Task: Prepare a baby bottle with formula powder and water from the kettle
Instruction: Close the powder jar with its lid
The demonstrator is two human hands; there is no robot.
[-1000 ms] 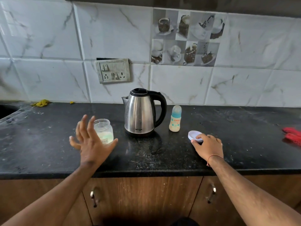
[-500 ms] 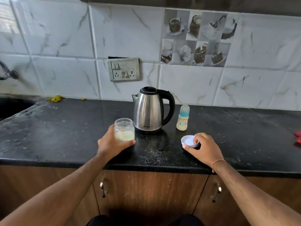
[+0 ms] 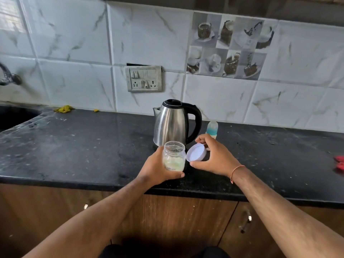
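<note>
My left hand point(image 3: 155, 169) grips a clear open jar point(image 3: 174, 156) with pale formula powder in its lower half, held above the counter's front edge. My right hand point(image 3: 216, 158) holds the jar's white lid point(image 3: 196, 152) tilted on edge, just right of the jar's mouth. Behind them stands a steel kettle point(image 3: 172, 123) with a black handle and closed lid. A small baby bottle point(image 3: 212, 128) with a blue cap stands right of the kettle, partly hidden by my right fingers.
The black stone counter point(image 3: 93, 142) runs along a tiled wall with a switch panel point(image 3: 143, 78). A sink point(image 3: 13, 116) and tap point(image 3: 8, 76) are at the far left, yellow scraps point(image 3: 63, 109) near them. A red object point(image 3: 339, 164) lies at the right edge.
My left hand closed on the jar and brought it toward the front edge. My right hand lifted the lid off the counter and moved it up beside the jar's mouth.
</note>
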